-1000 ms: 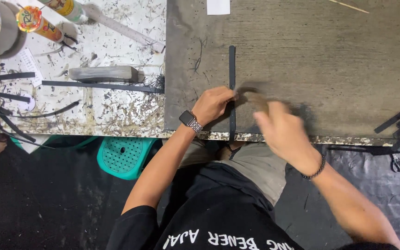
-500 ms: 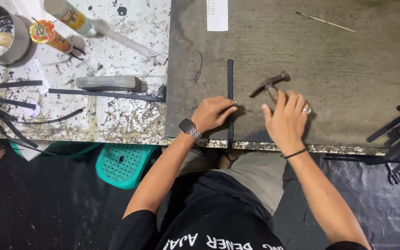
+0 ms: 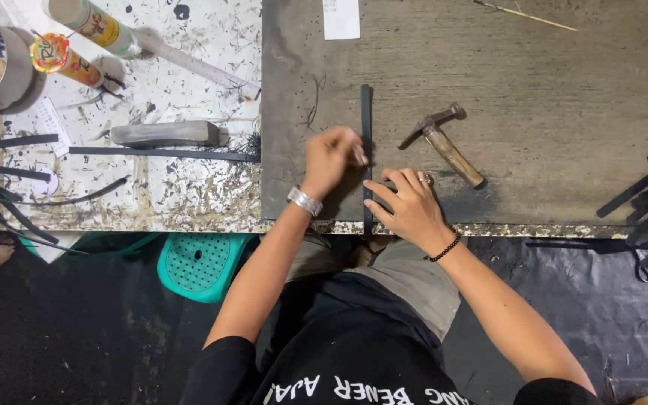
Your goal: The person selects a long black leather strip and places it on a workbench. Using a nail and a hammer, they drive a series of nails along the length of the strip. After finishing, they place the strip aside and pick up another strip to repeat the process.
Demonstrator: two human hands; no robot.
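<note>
You are pressing a long black strip (image 3: 367,120) flat on the grey board (image 3: 534,82), and it is lying straight from the twelve o'clock direction down to the near edge at six o'clock. Your left hand (image 3: 331,156) is touching the strip from its nine o'clock side, with the fingers curled and the fingertips pinching or pushing the strip edge; I cannot tell if it is really gripping. Your right hand (image 3: 406,204) is resting lower, at the three o'clock side of the strip, fingers spread and loose, the fingertips touching the strip near the board edge. It is holding nothing.

The hammer (image 3: 444,142) is lying alone on the board, near your right hand at its one o'clock. At nine o'clock from your left hand, a grey block (image 3: 165,133) is lying on the speckled white table (image 3: 151,195), just above another black strip (image 3: 159,154).
</note>
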